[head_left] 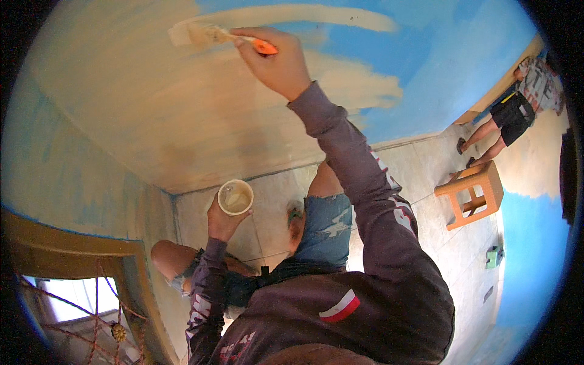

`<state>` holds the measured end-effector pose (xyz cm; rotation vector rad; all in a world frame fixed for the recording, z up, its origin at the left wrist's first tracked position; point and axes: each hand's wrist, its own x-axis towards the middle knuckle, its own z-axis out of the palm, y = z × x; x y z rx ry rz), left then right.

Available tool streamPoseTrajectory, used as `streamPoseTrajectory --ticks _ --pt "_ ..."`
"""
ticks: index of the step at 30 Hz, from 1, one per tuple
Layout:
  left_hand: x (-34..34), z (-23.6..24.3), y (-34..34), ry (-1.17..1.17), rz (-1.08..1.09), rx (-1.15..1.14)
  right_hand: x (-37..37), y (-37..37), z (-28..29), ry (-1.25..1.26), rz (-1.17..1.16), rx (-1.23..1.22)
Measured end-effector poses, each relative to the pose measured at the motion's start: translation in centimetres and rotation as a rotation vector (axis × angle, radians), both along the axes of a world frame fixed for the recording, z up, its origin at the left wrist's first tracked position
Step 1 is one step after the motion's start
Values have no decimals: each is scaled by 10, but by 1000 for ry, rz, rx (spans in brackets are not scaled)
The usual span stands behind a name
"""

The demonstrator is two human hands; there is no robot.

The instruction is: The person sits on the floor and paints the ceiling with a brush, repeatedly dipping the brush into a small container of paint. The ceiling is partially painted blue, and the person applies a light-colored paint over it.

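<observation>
My right hand (274,64) is closed on a paintbrush (210,35) with an orange-tipped handle, its cream-loaded bristles against the upper wall (371,79), which shows blue paint under broad beige strokes. A pale stroke runs to the right from around the brush. Lower and to the left, my left hand (226,220) is closed around a white cup (235,192) with pale cream liquid inside, held out from my body above the tiled floor.
A co-worker (511,118) in black shorts stands at the right by an orange plastic stool (468,194). A small green object (494,258) lies along the blue wall (529,255). At lower left is a framed opening (131,261) with ropes across it.
</observation>
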<state>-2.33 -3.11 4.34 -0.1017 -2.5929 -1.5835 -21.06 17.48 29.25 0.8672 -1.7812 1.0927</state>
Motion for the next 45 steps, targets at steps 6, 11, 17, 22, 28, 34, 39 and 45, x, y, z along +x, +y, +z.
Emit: streamPoseTrajectory --ticks 6,11,17,22,28,34,39,45 --pt "-2 -15 0 30 -7 -15 2 97 -13 -14 -158 -36" --pt "-1 -21 1 5 -23 -65 15 183 -15 -162 -224 -113" --pt "0 -33 3 -4 -65 -28 33 255 -9 -225 -367 -232" --pt "3 -44 1 -71 -51 21 37 294 -22 -61 -569 -336" --pt "4 -58 -3 -63 -40 -36 51 307 -36 64 -895 -306" --pt "5 -63 -3 -85 -37 -19 38 279 -34 218 -918 -108" --pt "2 -70 -3 -69 -58 10 34 198 -19 278 -788 -10" --pt "3 -52 4 -79 -43 -4 43 138 -12 197 -481 -64"
